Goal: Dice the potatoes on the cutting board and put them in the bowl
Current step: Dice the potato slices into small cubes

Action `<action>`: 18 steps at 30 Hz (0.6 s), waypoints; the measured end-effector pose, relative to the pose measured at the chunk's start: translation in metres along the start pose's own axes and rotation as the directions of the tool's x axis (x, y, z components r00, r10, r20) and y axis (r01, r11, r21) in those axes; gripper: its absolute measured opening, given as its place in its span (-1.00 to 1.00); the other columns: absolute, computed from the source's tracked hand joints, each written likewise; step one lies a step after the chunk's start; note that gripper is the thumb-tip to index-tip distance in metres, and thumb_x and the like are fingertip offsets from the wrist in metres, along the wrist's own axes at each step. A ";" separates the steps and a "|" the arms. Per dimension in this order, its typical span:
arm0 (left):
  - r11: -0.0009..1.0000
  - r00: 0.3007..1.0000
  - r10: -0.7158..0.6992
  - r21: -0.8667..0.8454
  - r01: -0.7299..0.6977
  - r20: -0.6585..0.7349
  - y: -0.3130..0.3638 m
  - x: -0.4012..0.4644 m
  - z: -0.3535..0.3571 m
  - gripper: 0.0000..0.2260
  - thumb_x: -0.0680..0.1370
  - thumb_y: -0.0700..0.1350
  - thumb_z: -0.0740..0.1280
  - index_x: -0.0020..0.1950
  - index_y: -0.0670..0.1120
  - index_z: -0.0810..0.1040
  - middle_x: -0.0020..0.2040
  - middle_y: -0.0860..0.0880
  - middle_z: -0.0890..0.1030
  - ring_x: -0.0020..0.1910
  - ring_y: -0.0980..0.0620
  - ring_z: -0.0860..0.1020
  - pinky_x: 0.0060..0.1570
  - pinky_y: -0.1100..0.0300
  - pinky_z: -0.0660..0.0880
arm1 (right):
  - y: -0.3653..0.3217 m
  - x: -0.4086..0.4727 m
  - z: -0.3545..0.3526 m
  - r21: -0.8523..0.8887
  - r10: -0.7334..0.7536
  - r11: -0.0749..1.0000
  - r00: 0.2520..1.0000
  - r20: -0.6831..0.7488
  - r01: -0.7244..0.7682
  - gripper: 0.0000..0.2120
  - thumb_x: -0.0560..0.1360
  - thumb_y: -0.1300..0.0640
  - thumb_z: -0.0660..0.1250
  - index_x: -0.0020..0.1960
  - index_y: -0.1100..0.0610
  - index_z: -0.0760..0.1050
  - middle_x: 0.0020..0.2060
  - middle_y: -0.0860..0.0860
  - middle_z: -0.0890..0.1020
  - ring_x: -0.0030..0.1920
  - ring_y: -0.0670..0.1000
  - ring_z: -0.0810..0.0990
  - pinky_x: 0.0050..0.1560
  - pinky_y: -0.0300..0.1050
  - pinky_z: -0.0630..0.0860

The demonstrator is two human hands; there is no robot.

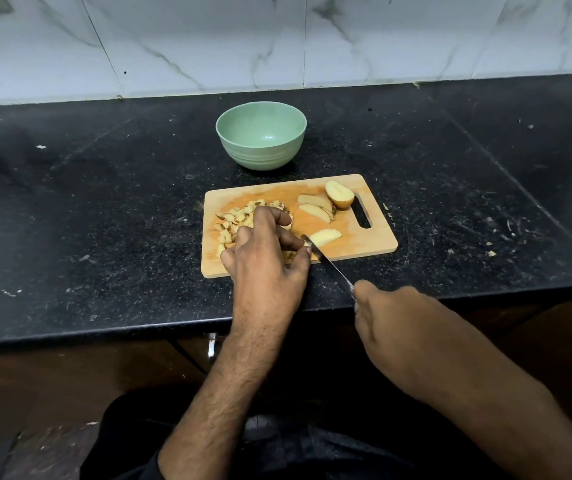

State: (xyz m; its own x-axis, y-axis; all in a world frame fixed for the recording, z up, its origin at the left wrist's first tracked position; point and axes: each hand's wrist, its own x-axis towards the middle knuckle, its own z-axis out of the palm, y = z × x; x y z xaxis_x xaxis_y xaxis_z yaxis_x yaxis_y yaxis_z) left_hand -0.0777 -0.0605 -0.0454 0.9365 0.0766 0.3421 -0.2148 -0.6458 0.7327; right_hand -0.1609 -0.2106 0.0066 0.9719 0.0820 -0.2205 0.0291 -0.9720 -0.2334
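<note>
A wooden cutting board [374, 242] lies near the counter's front edge. Diced potato pieces [234, 218] are piled on its left half. My left hand [267, 247] rests over them with curled fingers, holding a cluster of pieces. Potato slices [315, 207] and a potato half [339, 194] lie on the right half, and one more slice [328, 236] sits by the knife tip. My right hand [386, 313] grips the handle of a knife [326, 261], its blade angled onto the board beside my left thumb. The green bowl [261, 135] stands empty behind the board.
The black stone counter [104, 202] extends left and right of the board, with small scraps scattered on the right. A white marble-tiled wall [277, 39] rises behind it. The counter's front edge runs just below my hands.
</note>
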 end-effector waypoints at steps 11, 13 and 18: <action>0.994 0.998 0.026 0.103 -0.021 -0.050 0.001 -0.003 0.002 -0.74 0.52 -0.06 0.45 0.16 0.08 0.48 0.00 0.24 0.53 0.06 0.16 0.35 -0.03 0.16 0.06 | 0.015 -0.027 -0.004 0.051 0.066 0.997 0.993 -0.099 -0.061 -0.76 0.67 -0.14 -0.02 -0.11 -0.07 0.24 -0.39 -0.05 0.49 -0.42 -0.10 0.47 -0.36 -0.16 0.44; 0.991 0.998 0.060 0.120 -0.057 -0.019 0.000 -0.002 0.001 -0.83 0.53 0.01 0.44 0.10 0.10 0.56 0.02 0.24 0.51 0.07 0.15 0.34 -0.03 0.14 0.08 | 0.019 -0.024 -0.003 0.081 0.072 0.995 0.985 -0.160 -0.060 -0.75 0.65 -0.13 0.01 -0.13 -0.05 0.26 -0.42 -0.04 0.49 -0.45 -0.08 0.46 -0.35 -0.14 0.45; 0.952 0.980 0.140 0.254 -0.172 0.140 0.005 0.007 0.001 -0.70 0.52 0.20 0.39 0.21 0.17 0.60 0.17 0.17 0.44 0.12 0.15 0.23 0.03 0.10 0.11 | 0.034 -0.008 0.004 0.097 0.118 0.990 0.970 -0.212 -0.099 -0.75 0.64 -0.12 0.02 -0.15 -0.05 0.26 -0.40 -0.05 0.50 -0.36 -0.06 0.50 -0.25 0.00 0.54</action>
State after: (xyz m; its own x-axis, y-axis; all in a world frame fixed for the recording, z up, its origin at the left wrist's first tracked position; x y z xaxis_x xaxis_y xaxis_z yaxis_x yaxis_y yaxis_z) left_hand -0.0723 -0.0638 -0.0401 0.9267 -0.1213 0.3557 -0.2953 -0.8205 0.4894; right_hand -0.1690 -0.2440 -0.0030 0.9958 -0.0819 -0.0408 -0.0904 -0.9492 -0.3013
